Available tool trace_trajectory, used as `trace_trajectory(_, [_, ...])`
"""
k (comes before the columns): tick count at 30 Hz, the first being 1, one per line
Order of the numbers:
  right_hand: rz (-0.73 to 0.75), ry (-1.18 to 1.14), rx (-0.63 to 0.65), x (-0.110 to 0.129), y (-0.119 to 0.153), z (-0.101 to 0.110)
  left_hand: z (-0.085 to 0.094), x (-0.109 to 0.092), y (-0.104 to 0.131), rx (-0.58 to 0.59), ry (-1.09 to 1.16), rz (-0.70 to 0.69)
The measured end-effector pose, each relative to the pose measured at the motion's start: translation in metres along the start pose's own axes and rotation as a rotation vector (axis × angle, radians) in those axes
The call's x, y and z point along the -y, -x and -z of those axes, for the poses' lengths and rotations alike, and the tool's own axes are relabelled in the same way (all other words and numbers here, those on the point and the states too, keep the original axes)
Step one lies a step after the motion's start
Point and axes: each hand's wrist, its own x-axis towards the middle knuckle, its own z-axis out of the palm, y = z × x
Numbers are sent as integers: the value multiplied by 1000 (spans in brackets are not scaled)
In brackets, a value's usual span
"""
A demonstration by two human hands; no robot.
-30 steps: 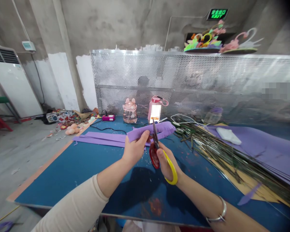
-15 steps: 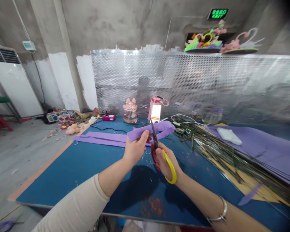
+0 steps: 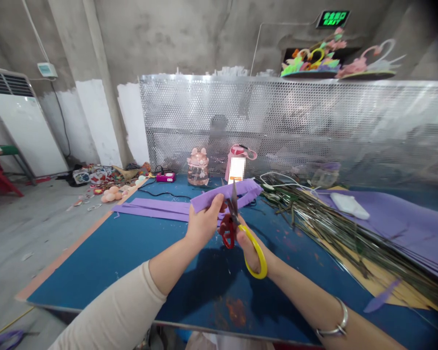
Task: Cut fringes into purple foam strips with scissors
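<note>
My left hand is closed on a folded purple strip, thumb on top, holding it above the table. The strip's right end is bent over and its edge looks notched with cuts. My right hand grips scissors with one yellow and one red handle loop. Their blades are parted and point up at the strip, just right of my left thumb. More long purple strips lie flat on the table to the left of my left hand.
On the blue table, a pink bottle and a lit phone stand at the back beside a magenta power block. Thin green stems and a purple sheet cover the right side. A perforated metal panel rises behind.
The scissors' blades have opened wider, and the red loop has swung left away from the yellow one. My left hand keeps its hold on the strip; the view has shifted slightly.
</note>
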Motion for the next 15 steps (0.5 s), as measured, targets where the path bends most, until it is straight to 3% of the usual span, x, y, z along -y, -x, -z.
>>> trace_trajectory(4, [19, -3, 38, -1, -2, 1, -2, -1, 3, 11, 8, -19])
trace_trajectory(15, [-7, -6, -9, 11, 2, 1, -5, 4, 5, 92, 31, -93])
